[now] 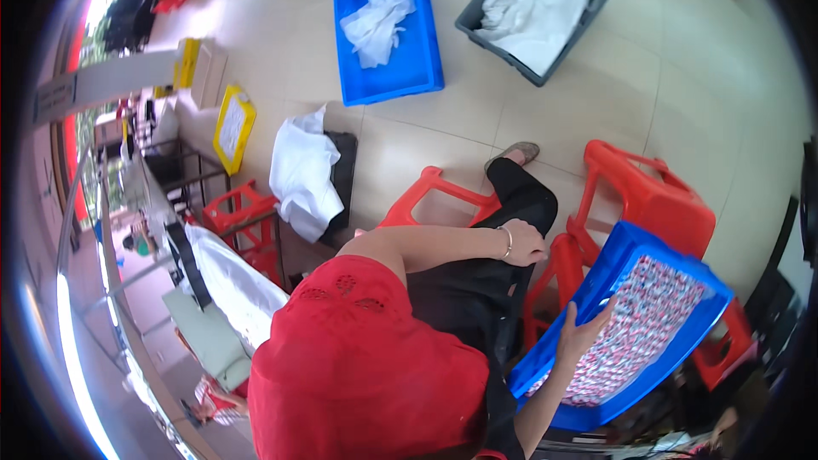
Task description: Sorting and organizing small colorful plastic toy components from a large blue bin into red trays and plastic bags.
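My left hand (529, 244), with a bracelet at the wrist, is closed in a loose fist over my black-trousered thigh (521, 192). Whatever its fingers may hold is hidden. At my right side, a blue plastic crate (626, 241) rests tilted against red plastic stools. A dense layer of small white, red and bluish pieces (652, 315) fills it, too small to name. My right hand (583, 336) reaches over the crate's near side, thumb and forefinger apart, its fingertips at the edge of the pieces. Something small and white shows by the forefinger's tip.
A red stool (656, 204) stands beside the crate. On the tiled floor ahead sit a blue crate (388, 85) and a grey crate (537, 75), both with white sheeting. White cloth (302, 175) drapes a dark box at left. Metal-framed tables and a yellow-rimmed tray (247, 123) lie further left.
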Tool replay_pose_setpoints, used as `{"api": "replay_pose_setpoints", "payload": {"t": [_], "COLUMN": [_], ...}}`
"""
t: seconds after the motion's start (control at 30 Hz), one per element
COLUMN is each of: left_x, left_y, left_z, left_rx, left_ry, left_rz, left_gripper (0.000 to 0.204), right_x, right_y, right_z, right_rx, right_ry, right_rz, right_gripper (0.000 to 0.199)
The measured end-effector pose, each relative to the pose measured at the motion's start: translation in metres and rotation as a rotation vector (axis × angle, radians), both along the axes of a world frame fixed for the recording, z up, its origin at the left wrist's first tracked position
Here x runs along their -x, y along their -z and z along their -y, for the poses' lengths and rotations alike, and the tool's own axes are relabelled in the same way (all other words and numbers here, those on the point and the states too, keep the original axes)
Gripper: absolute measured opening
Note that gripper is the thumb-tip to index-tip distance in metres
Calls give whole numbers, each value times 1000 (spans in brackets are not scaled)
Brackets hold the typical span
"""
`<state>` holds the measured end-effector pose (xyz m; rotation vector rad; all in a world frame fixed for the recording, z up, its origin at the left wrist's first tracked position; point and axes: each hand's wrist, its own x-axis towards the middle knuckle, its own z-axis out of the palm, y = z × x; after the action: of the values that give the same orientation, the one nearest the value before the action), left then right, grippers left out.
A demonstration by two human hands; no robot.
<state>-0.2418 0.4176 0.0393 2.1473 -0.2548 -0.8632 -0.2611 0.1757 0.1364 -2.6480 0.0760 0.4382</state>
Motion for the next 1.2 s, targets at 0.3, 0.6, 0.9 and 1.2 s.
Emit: {"api": "replay_pose_setpoints", "payload": {"t": [0.3,0.6,0.9,1.2], "left_x": [-33,-3,38,53], "left_y": [-21,-10,-20,106], "left_z": [-95,-154,-180,-279], "left_rx": [-69,-274,-265,-78], "left_ry": [-242,-366,-851,-1583], "left_rz": [-191,-483,-591,-540], "left_gripper": [36,38,38,16], "right_x": [-49,-71,-128,-226], "right_y": [-21,-21,-38,-17], "right_z": [0,0,7,-96], "right_rx": [294,418,546,78], "right_ry": [-158,-261,-701,-478], "right_rz": [-483,-725,-965,-896], "right_gripper": [90,95,71,28]}}
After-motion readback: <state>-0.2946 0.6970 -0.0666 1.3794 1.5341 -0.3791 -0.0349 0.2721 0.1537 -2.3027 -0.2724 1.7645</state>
